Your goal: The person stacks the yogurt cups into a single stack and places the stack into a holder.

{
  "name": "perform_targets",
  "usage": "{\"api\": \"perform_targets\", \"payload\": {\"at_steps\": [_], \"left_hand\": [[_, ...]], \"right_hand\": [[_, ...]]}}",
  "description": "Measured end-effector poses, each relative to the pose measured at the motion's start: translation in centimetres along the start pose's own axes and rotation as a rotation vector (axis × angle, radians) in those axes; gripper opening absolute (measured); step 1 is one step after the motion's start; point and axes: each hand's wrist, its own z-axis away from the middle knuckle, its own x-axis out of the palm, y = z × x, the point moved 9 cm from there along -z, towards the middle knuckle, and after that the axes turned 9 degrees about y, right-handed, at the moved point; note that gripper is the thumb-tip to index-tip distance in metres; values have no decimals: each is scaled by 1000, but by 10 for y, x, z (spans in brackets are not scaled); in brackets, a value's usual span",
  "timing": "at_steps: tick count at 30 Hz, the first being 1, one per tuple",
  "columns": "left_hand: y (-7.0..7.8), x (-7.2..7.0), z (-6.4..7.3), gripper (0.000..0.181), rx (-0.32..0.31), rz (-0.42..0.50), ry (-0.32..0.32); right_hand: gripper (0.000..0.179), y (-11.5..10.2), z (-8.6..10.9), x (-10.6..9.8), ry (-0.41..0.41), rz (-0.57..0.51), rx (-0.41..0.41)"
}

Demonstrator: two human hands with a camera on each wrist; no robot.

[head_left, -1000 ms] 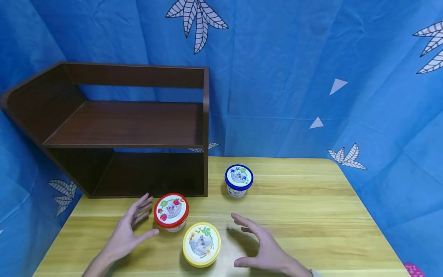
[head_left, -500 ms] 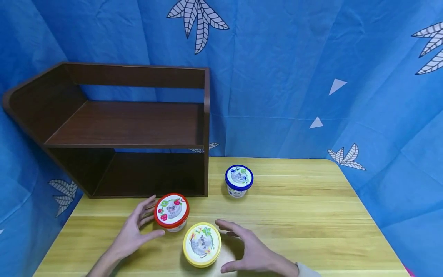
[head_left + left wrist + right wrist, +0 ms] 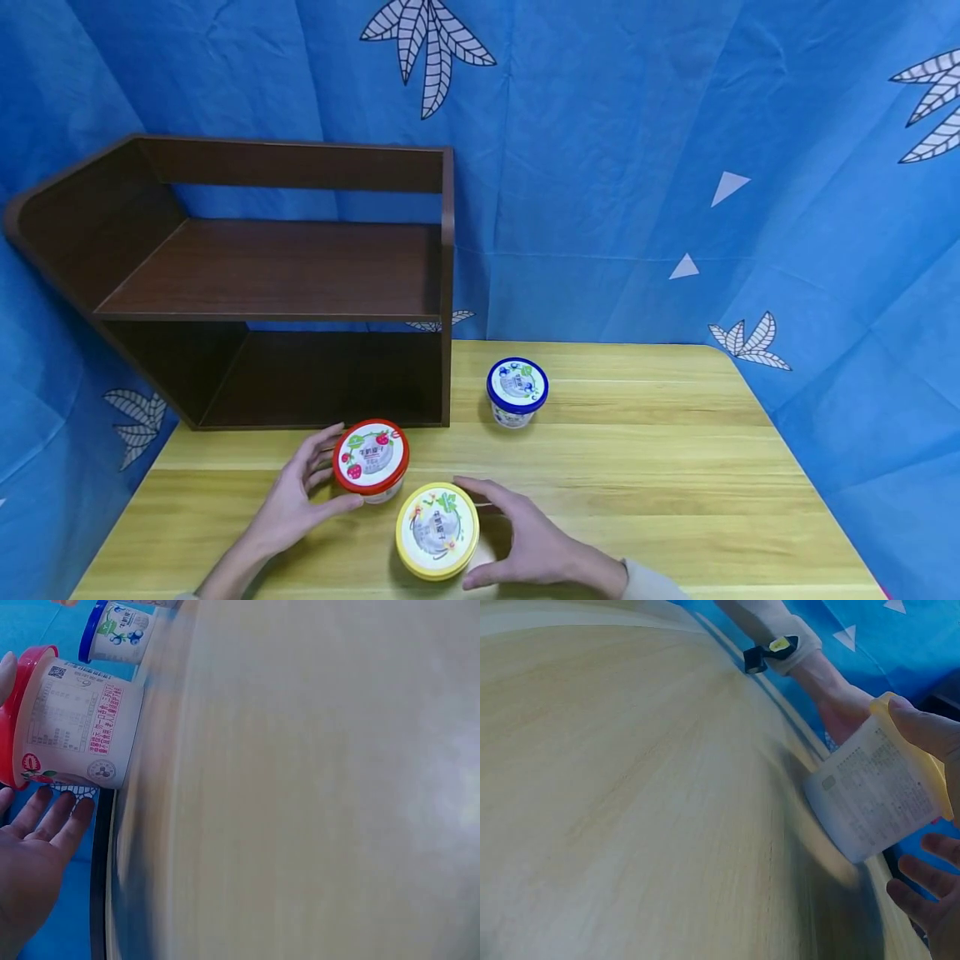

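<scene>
A small tub with a red lid and strawberry print (image 3: 371, 454) stands upright on the wooden table. My left hand (image 3: 288, 508) is at its left side, fingers behind it and thumb in front, spread in a loose arc. In the left wrist view the fingertips lie close beside the tub wall; contact is unclear. A yellow-lidded tub (image 3: 437, 531) stands nearer to me, on the right. Around its right side curves my right hand (image 3: 525, 542). The right wrist view has the thumb near the yellow lid, while the other fingers are apart from the wall.
Farther back on the table (image 3: 660, 467) stands a blue-lidded tub (image 3: 517, 387) with blueberry print. A dark brown two-level shelf (image 3: 300, 267) occupies the back left. Behind everything hangs a blue curtain (image 3: 600, 167) with leaf prints.
My right hand has moved left, up to the yellow-lidded tub. The left hand has moved slightly right, closer around the red-lidded tub. The tubs have stayed in place.
</scene>
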Motion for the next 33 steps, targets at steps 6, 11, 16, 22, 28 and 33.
{"api": "perform_targets", "payload": {"at_steps": [6, 11, 16, 22, 28, 33], "left_hand": [[-4, 2, -2, 93, -15, 11, -7], [-5, 3, -2, 92, -32, 22, -9], [-6, 5, -3, 91, -62, -4, -11], [-7, 7, -5, 89, -77, -9, -8], [-7, 7, -5, 87, -69, 7, -3], [-5, 8, -4, 85, -63, 17, -9]], "right_hand": [[107, 1, -4, 3, -5, -13, 28], [105, 3, -6, 4, -4, -30, 34], [102, 3, -7, 4, 4, -45, 38], [100, 3, -8, 4, 2, -61, 53], [99, 5, -9, 5, -8, -65, 68], [97, 6, -9, 5, -8, -70, 73]]}}
